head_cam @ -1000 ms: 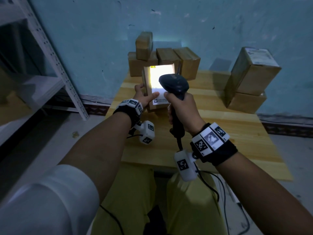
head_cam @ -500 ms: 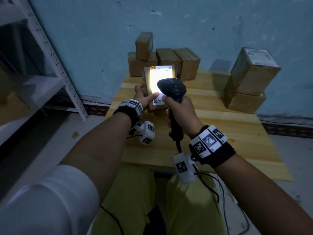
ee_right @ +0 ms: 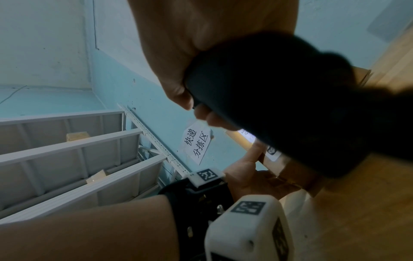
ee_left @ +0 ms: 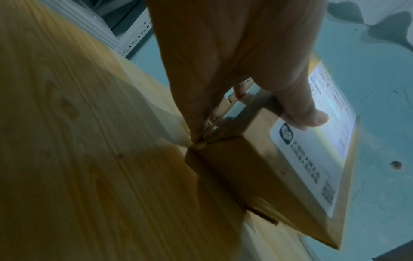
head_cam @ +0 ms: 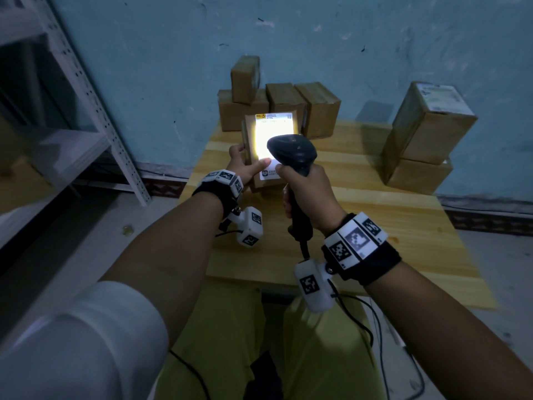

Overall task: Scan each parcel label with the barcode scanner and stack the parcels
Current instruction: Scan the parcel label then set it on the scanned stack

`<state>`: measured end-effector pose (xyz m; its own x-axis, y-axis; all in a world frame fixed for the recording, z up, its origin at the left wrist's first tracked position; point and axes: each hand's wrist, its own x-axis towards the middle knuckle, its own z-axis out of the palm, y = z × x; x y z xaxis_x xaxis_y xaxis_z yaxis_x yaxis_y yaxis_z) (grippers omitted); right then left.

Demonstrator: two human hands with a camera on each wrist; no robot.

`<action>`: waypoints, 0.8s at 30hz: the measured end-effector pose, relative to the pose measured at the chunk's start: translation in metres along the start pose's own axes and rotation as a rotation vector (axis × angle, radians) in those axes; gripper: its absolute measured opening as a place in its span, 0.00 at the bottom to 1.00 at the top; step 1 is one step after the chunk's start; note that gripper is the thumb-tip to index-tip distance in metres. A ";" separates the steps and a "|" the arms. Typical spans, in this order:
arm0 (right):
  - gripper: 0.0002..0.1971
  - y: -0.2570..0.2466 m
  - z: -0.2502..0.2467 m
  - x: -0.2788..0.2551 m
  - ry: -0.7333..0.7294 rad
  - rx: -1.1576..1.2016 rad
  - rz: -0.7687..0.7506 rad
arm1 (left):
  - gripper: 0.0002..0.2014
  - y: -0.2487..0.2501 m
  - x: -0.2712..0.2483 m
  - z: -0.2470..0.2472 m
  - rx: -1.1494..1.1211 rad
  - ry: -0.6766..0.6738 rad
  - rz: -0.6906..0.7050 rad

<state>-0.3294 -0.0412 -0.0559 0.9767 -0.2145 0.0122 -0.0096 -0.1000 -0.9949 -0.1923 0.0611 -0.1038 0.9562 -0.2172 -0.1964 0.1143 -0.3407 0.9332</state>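
My left hand [head_cam: 245,166] grips a small brown parcel [head_cam: 261,184] tilted up over the wooden table [head_cam: 375,220], thumb on its white label [head_cam: 274,134] and fingers round the left side. The label glows under the scanner's light. My right hand [head_cam: 308,189] grips the handle of the black barcode scanner [head_cam: 291,151], whose head points at the label from close by. In the left wrist view the parcel [ee_left: 234,169] shows with my thumb on the label [ee_left: 321,141]. The scanner [ee_right: 290,98] fills the right wrist view.
Several brown parcels [head_cam: 277,105] stand at the table's far edge against the blue wall. Two larger boxes [head_cam: 424,134] are stacked at the far right. A white metal shelf rack [head_cam: 86,90] stands to the left. A cable [head_cam: 360,321] hangs from the scanner.
The scanner has moved slightly left and closer to the label. The parcel stays held in the left hand, with the light patch shifting on the label.
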 end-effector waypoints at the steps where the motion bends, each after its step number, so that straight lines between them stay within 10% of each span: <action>1: 0.11 0.000 0.000 0.000 0.009 -0.006 -0.004 | 0.39 0.000 0.000 0.001 -0.032 0.012 0.004; 24: 0.11 0.007 -0.018 0.018 0.100 0.011 0.012 | 0.35 0.011 -0.004 0.009 -0.158 0.010 -0.016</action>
<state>-0.3156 -0.0636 -0.0604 0.9501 -0.3117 0.0095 -0.0185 -0.0867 -0.9961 -0.1969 0.0502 -0.0954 0.9564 -0.2036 -0.2095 0.1698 -0.1960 0.9658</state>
